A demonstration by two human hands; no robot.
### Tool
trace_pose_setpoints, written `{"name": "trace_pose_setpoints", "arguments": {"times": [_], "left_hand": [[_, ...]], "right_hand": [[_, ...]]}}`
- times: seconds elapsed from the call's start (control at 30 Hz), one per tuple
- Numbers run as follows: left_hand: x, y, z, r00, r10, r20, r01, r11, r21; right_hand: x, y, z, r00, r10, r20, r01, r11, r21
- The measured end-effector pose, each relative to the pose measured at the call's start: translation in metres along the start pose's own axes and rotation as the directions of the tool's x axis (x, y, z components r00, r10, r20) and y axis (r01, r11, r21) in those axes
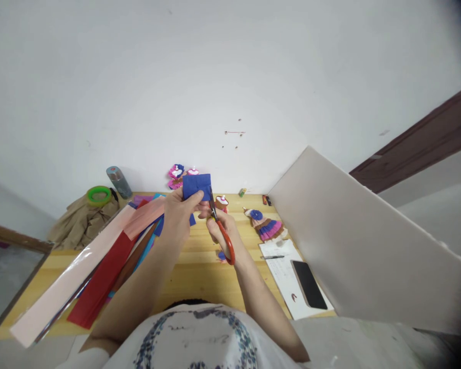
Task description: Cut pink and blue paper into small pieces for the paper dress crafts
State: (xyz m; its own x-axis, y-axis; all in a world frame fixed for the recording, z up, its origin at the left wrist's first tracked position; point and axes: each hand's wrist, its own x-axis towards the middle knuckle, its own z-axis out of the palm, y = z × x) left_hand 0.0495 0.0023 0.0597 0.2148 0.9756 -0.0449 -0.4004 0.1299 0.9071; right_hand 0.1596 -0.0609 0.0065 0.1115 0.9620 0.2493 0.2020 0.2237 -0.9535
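Observation:
A folded piece of blue crepe paper [195, 183] is pinched in my left hand [180, 205], raised over the middle of the table. My right hand [223, 225] grips a pair of scissors [226, 241] with red-orange handles. Its blades point up along the right edge of the blue paper; whether they are cutting into it I cannot tell. Behind my hands stand small dolls in ruffled paper dresses, one pink and blue [175, 177], one brown and red [222, 202]. A small blue paper flower [222, 255] lies below the scissors.
Long paper strips, including pink [61, 287] and red [103, 279], spread across the left. A thermos [119, 182] and green tape roll [99, 196] stand behind them. Right lie a paper-dress doll [267, 225], phone [308, 284], pen [272, 257] and a white upright board [361, 246].

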Motion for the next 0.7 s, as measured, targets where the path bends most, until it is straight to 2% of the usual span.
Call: {"name": "trace_pose_setpoints", "arguments": {"times": [0.7], "left_hand": [[0.0033,0.0038,-0.0040,1.000,-0.009,0.030,0.009,1.000,-0.015]], "right_hand": [[0.0023,-0.0023,-0.0023,0.998,0.051,0.032,-0.051,0.999,-0.006]]}}
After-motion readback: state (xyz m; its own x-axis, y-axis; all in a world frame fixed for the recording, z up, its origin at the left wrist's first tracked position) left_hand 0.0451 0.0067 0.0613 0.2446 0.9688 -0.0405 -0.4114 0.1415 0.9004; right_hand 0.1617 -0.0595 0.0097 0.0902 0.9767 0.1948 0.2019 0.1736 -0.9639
